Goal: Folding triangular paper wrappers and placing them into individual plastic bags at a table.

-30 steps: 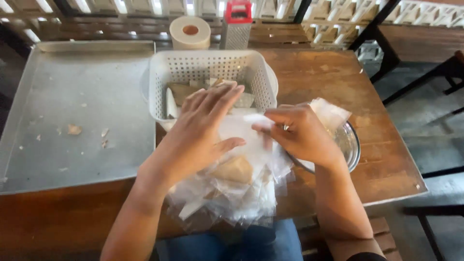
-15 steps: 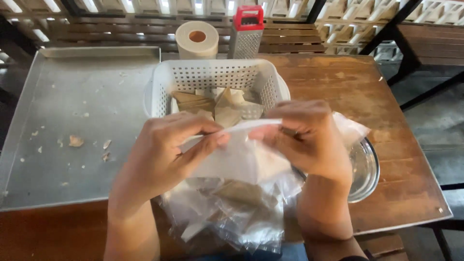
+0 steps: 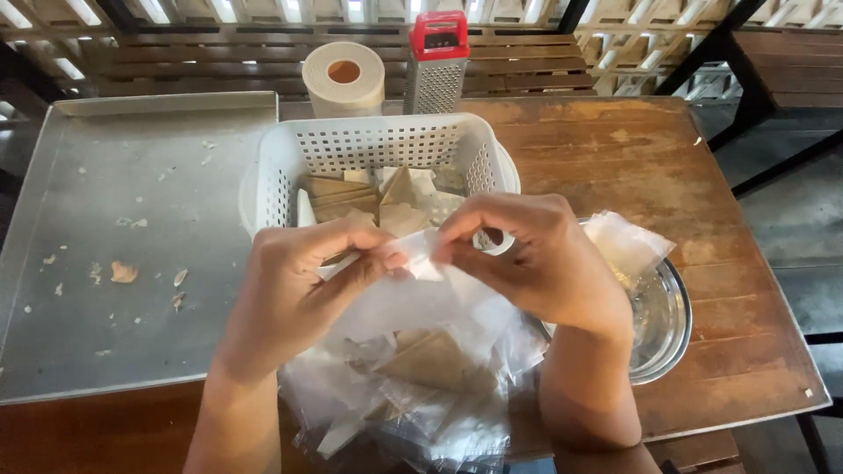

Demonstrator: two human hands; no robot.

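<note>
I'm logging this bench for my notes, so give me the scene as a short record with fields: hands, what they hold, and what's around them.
left hand: left hand pinches the edge of a clear plastic bag
right hand: right hand grips the same bag's top edge
below hands: pile of clear bags holding brown triangular pieces
container: white perforated plastic basket, triangular pieces inside
left side: flat metal tray with crumbs
right side: round steel bowl
far edge: paper roll, red-topped metal grater
surface: wooden table
</note>
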